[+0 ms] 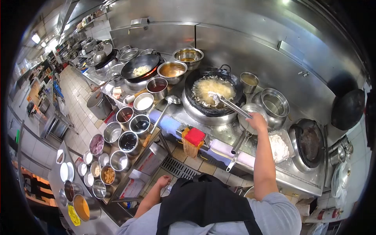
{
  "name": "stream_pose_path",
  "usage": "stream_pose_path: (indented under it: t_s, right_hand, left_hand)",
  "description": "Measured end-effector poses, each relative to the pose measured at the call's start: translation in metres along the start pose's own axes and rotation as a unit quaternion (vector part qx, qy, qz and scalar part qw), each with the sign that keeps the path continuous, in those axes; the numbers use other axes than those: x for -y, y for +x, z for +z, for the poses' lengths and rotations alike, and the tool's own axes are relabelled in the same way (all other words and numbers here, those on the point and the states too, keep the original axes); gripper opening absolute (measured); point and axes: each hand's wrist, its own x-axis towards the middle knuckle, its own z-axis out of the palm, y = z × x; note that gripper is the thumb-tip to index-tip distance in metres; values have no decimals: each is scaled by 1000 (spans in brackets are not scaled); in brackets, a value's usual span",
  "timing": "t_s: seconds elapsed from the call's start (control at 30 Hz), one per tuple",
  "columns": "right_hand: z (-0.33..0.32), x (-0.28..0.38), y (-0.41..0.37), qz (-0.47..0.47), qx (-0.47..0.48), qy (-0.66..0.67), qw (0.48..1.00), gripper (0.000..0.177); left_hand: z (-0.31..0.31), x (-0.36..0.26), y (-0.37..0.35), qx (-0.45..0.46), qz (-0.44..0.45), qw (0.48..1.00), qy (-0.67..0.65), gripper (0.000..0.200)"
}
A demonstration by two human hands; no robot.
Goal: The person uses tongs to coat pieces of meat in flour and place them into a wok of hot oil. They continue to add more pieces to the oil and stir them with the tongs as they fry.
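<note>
My right hand (258, 122) is closed around the handle end of metal tongs (235, 107). The far end of the tongs, whitish at the tip, reaches into bubbling pale oil (209, 88) in a black wok (191, 78). Below that hand lie a perforated skimmer (250, 111) and a long-handled strainer (236, 156). A clear tray of white, floury pieces (279, 147) sits to the right of my forearm. Low beside my apron hangs my left hand (163, 181), its fingers curled in with nothing showing in them.
Left of me, a stand carries several steel pots of sauces and ingredients (128, 141), with a ladle (172, 100) lying across. A second wok (135, 70) with pale food sits over glowing heat. Bowls of liquid (172, 70) stand between the woks. A red cloth (194, 136) rests at the counter's front.
</note>
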Motion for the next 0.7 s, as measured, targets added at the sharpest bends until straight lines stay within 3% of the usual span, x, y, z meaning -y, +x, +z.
stream_pose_path:
  t_s: [0.17,0.27,0.3,0.37,0.4,0.47,0.57,0.7]
  right_hand:
    - [-4,7,-8,31,17,-20,999,38]
    - [-5,3,-7,50,15,-32,998,37]
    - [-3,-2,-7,47,19,-39,998,37]
    - [-13,3,-12,52,20,-30,998,37]
    - [-16,3,-16,54,25,-22,998,37]
    - [-14,-1,-17,56,21,-13,998,37]
    - [-6,-10,-12,38,-6,10,999,37]
    - [-20,10,-6,35,25,-6,999,35]
  left_hand:
    - [-14,37,-33,-8,-122,992,-39,27]
    - [-17,141,7,123,22,987,104,29]
    - [-15,131,-3,129,23,986,108,29]
    - [-13,90,-32,34,-197,979,-38,30]
    - [-14,95,-25,37,-197,979,-33,30]
    - [-13,134,11,143,49,987,61,30]
    - [-3,34,-23,45,-129,989,-47,30]
    - [11,-1,-8,49,-78,995,-41,28]
